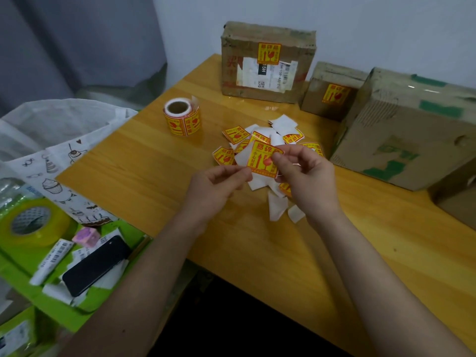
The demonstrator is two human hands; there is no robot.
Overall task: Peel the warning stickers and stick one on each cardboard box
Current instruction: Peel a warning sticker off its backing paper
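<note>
I hold a yellow and red warning sticker (261, 158) above the wooden table (144, 163). My left hand (213, 188) pinches its lower left corner and my right hand (306, 173) pinches its right edge. Under it lies a pile of loose stickers and white backing papers (278, 130). A sticker roll (182, 117) stands to the left. At the back, an upright cardboard box (268, 81) and a small box (331, 83) each carry a sticker. The large box (401, 135) on the right shows no sticker.
Left of the table, a green surface (51, 313) holds a yellow tape roll (31, 222), a black phone (95, 264) and paper labels. A white patterned bag (51, 140) lies behind it. Another box (458, 202) sits at the far right edge.
</note>
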